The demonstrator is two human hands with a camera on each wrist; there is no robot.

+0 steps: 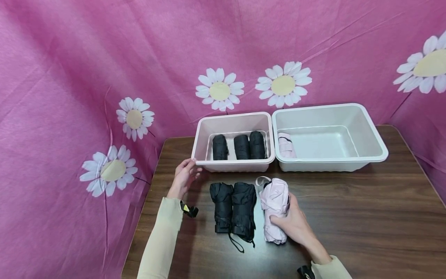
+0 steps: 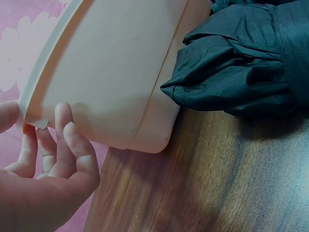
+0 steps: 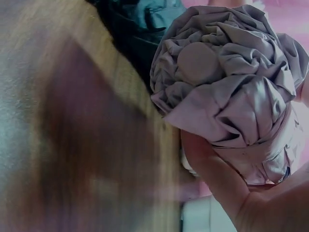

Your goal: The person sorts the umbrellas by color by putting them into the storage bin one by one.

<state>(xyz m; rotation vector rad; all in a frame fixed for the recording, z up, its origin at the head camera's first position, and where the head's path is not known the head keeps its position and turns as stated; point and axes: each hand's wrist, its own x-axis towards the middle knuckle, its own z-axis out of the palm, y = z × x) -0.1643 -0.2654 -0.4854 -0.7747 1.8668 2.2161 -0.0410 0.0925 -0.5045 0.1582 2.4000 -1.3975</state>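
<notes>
My right hand (image 1: 294,221) grips a folded pale pink umbrella (image 1: 275,203), its thumb across the front and a wrist loop at the far end. In the right wrist view the umbrella's gathered cloth end (image 3: 231,72) with a round tip faces the camera. At the near left corner of the pinkish bin (image 1: 235,166), my left hand (image 1: 184,178) pinches the rim between thumb and fingers. Two folded black umbrellas (image 1: 222,209) (image 1: 244,209) lie side by side on the table, just left of the pink one. Inside the pinkish bin are three black umbrellas (image 1: 257,145).
A larger white bin (image 1: 331,164) stands right beside the pinkish one, with a pink umbrella (image 1: 286,145) at its left end. Both bins sit at the back of the brown wooden table (image 1: 366,217). Behind hangs a pink cloth (image 1: 167,58) with printed daisies.
</notes>
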